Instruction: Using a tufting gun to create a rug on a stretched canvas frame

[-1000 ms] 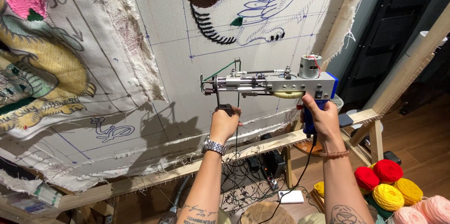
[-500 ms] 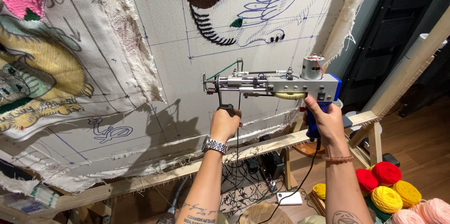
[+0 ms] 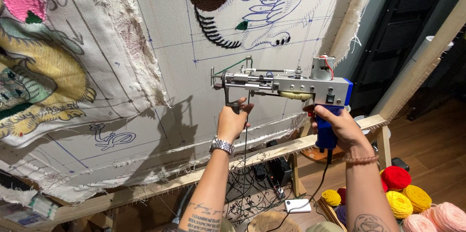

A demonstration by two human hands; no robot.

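A large cream tufting cloth (image 3: 194, 115), stretched on a wooden frame (image 3: 272, 152), filled most of the view, and a tufting gun (image 3: 284, 85) was held level just in front of it. The right hand (image 3: 337, 127) was closed tight around the gun's blue rear grip, while the left hand (image 3: 232, 121) was wrapped around its front handle. Balls of red, yellow and pink yarn (image 3: 403, 198) lay on the floor at lower right.
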